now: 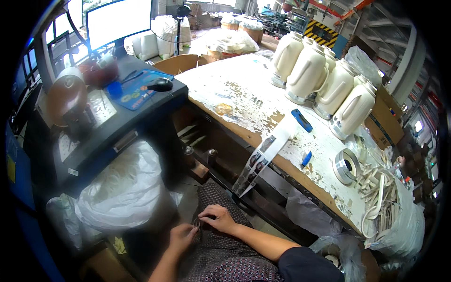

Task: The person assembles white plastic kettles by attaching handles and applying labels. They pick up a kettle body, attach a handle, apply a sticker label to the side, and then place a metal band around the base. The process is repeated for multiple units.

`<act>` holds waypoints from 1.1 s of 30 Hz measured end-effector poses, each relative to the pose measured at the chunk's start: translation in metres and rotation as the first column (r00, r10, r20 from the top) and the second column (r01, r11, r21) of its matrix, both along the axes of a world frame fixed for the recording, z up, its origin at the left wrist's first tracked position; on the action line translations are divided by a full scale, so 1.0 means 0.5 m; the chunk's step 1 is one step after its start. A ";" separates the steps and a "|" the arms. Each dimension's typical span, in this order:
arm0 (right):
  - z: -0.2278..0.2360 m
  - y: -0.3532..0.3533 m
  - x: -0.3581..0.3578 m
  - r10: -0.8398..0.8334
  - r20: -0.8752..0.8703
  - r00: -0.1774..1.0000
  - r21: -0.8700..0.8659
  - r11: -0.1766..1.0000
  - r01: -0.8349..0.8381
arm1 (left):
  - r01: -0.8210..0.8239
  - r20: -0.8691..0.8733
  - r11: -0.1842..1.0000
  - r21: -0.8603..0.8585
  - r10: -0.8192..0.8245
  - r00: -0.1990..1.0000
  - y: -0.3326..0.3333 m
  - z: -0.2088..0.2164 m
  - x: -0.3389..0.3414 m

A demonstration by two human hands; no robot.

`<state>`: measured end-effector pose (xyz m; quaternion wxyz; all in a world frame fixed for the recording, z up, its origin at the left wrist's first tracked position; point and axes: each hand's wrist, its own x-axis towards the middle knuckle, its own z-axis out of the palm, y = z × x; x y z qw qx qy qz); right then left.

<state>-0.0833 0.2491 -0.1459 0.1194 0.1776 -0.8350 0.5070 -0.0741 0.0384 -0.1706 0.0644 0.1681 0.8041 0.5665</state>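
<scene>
Above my lap, my left hand [181, 238] and my right hand [219, 220] are close together with their fingers pinched. Between the fingertips there seems to be a small thin, pale thing [197, 223], too fine to name. Patterned dark cloth [221, 244] covers my lap below them. Left of my hands stands a big white plastic bag [127, 188] with pale pieces inside. To the right is the worn white worktable [244, 108]; a strip of printed labels [256, 164] hangs over its near edge.
Several cream jugs [305, 70] stand at the table's far right. A blue cutter [301, 121], a small blue piece [307, 159], a tape roll [346, 166] and a heap of cream handle-like strips [378, 195] lie nearer. At left, a dark desk [155, 101] carries a mouse [160, 84] and monitor [120, 23].
</scene>
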 end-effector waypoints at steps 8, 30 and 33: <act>0.001 -0.011 -0.015 -0.104 0.050 0.993 0.014 0.995 0.104 | -0.148 0.146 0.973 0.177 0.123 0.982 -0.021 -0.023 -0.037; -0.019 -0.008 -0.074 0.034 0.563 0.826 -0.750 0.440 0.493 | 0.076 0.053 0.931 -0.357 -0.061 0.997 0.038 -0.174 -0.014; -0.016 0.011 -0.073 0.063 0.570 0.819 -0.770 0.388 0.506 | 0.222 0.436 0.933 -0.282 -0.081 0.896 0.033 -0.076 -0.051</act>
